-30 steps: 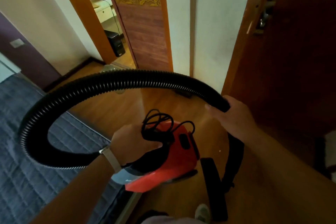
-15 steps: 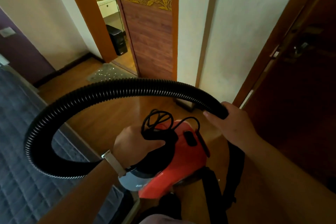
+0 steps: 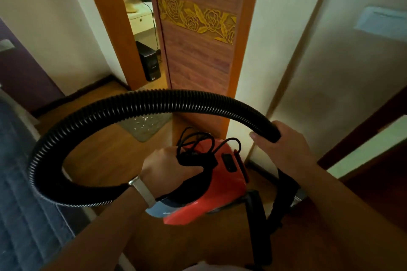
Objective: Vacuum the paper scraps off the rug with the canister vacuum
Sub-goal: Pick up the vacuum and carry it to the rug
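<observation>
a carved wooden door point(image 3: 198, 35) stands ajar beside a black computer tower point(image 3: 148, 61).

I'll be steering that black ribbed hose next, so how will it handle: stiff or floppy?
The hose likely flexes readily: it curves in a wide loop between the right hand and the canister vacuum. Its ribbing probably gives decent grip. The loop holds an even arc, so it seems springy rather than limp.

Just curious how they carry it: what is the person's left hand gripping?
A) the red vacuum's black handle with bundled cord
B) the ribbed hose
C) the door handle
A: the left hand wraps the black handle and cord atop the red canister vacuum.
</observation>
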Demonstrator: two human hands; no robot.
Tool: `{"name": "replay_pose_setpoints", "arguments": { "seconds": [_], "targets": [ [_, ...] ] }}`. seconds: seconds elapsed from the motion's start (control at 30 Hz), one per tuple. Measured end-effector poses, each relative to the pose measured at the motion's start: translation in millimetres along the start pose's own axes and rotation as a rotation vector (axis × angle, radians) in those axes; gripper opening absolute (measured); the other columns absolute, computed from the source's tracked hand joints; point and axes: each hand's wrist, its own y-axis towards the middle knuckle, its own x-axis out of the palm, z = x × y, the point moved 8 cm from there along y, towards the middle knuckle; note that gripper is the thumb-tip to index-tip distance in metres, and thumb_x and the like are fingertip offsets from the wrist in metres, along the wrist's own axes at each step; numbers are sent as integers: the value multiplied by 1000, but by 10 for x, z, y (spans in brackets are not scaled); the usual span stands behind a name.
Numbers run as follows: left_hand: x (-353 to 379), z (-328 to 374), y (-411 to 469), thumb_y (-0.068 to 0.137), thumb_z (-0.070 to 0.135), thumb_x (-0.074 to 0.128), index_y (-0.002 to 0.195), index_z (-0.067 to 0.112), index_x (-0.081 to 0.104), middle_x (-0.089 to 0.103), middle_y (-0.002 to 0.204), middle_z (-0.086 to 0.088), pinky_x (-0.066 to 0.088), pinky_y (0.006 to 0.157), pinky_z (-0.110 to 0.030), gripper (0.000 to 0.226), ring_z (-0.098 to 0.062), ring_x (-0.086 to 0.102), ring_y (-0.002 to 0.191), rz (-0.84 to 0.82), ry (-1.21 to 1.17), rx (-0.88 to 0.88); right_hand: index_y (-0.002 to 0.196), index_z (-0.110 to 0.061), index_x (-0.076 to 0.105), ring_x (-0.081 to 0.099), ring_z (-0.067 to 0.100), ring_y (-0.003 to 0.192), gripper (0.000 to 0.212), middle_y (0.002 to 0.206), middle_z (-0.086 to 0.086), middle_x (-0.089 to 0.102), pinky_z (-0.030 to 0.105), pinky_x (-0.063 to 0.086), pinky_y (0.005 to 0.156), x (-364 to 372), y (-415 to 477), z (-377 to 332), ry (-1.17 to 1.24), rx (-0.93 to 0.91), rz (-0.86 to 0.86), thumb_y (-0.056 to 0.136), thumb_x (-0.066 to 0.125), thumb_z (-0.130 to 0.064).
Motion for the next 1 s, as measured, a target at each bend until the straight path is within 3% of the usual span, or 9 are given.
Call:
{"name": "replay_pose_setpoints", "arguments": {
  "seconds": [0.1, 0.17, 0.3, 0.4, 0.53, 0.7, 0.8, 0.9, 1.0],
  "targets": [
    [-176, -196, 344, 66, 63, 75, 86, 34, 65, 68, 74, 12, 59, 61, -32, 37, -5, 64, 65, 27, 4, -62, 88, -26, 57, 61, 15, 67, 29, 75, 0, 62, 27, 47, 58, 179, 459, -253, 6, -50, -29, 86, 68, -52],
    [-239, -364, 551, 66, 62, 76, 82, 33, 65, 68, 73, 10, 59, 61, -34, 35, -7, 65, 65, 32, -23, -137, 84, -27, 56, 59, 11, 66, 27, 74, -3, 60, 26, 42, 55, 376, 778, -389, -1, -95, -68, 85, 68, -51],
    [-372, -612, 990, 68, 53, 80, 72, 46, 56, 65, 70, 15, 59, 64, -30, 26, -2, 64, 65, 44, -35, -235, 84, -21, 60, 61, 13, 64, 35, 72, 3, 63, 26, 40, 51, 800, 1519, -584, 1, -155, -136, 82, 69, -54],
    [-461, -791, 1348, 69, 58, 76, 86, 35, 69, 66, 69, 13, 57, 60, -26, 30, -2, 63, 64, 72, 33, -316, 85, -14, 62, 65, 24, 68, 39, 77, 12, 66, 30, 46, 54, 1139, 2113, -733, 61, -187, -223, 83, 70, -52],
    [-668, -1021, 1768, 68, 66, 72, 96, 31, 69, 65, 73, 12, 59, 60, -27, 45, -5, 64, 64, 94, 90, -463, 86, -15, 64, 66, 28, 67, 41, 77, 15, 68, 30, 47, 54, 1532, 2839, -1081, 107, -245, -382, 83, 69, -56],
    [-991, -1273, 2152, 67, 71, 68, 93, 37, 64, 64, 74, 14, 56, 59, -23, 43, -1, 61, 65, 141, 135, -609, 74, -17, 58, 49, 12, 46, 34, 58, 3, 52, 15, 34, 40, 1926, 3620, -1613, 151, -331, -490, 86, 71, -47],
    [-1225, -1454, 2216, 66, 66, 72, 79, 40, 62, 67, 76, 15, 59, 65, -29, 32, -2, 64, 68, 213, 41, -701, 74, -26, 59, 57, 11, 47, 30, 58, 2, 59, 20, 38, 42, 2218, 3880, -1962, 122, -415, -519, 84, 70, -52],
    [-1519, -1718, 2275, 61, 63, 78, 77, 35, 66, 69, 73, 14, 59, 63, -30, 35, -3, 65, 66, 330, -42, -777, 78, -32, 57, 58, 9, 48, 32, 59, -5, 58, 27, 44, 44, 2616, 4040, -2339, 84, -498, -561, 81, 65, -63],
    [-1698, -1990, 2360, 61, 61, 80, 73, 34, 66, 69, 70, 14, 59, 63, -31, 32, -3, 65, 65, 384, -106, -813, 84, -30, 60, 62, 11, 57, 29, 65, -4, 61, 24, 42, 47, 3024, 4168, -2735, 76, -551, -586, 82, 67, -58]
  ]
}}
